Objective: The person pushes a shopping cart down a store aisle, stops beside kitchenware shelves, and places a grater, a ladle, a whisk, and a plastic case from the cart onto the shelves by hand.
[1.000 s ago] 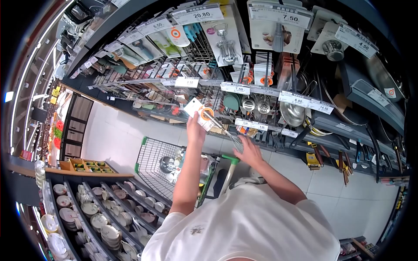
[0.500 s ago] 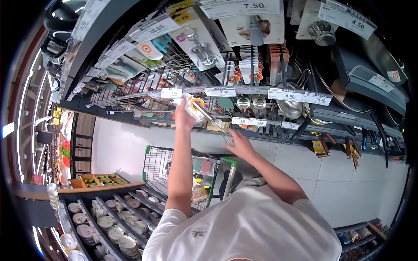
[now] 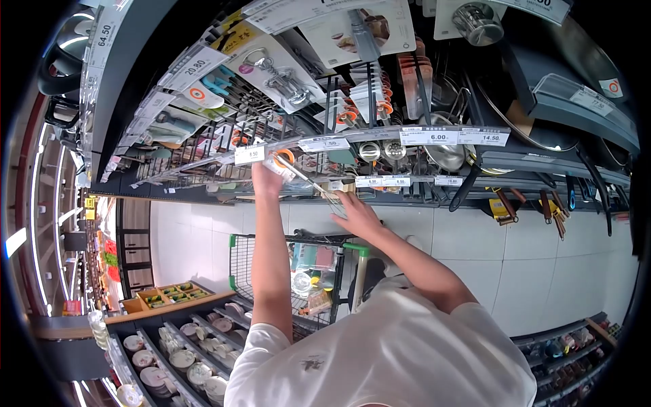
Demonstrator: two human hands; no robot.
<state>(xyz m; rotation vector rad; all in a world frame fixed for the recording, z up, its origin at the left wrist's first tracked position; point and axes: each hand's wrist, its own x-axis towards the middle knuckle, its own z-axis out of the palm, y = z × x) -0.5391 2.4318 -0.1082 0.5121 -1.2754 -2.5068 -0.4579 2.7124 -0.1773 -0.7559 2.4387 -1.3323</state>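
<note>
A whisk (image 3: 306, 179) with a metal handle, a white card and an orange ring at its upper end slants between my two hands at the front of the shelf. My left hand (image 3: 267, 180) grips the card end, its fingertips partly hidden behind a price label (image 3: 251, 154). The wire end lies at the fingers of my right hand (image 3: 357, 216), which are curled round the wires. Just behind the whisk, packaged kitchen tools (image 3: 346, 114) with orange rings hang on hooks.
A shopping cart (image 3: 239, 263) holding several goods stands below my arms. Bowls fill a rack (image 3: 178, 319) at the lower left. Pans with long handles (image 3: 466, 187) jut from the shelf on the right. A metal corkscrew on a card (image 3: 279, 76) hangs above.
The view has shifted, so the shelf and labels sit further left and tilt more. Both hands appear further left with the whisk still between them. My left fingertips are now more covered by the label.
</note>
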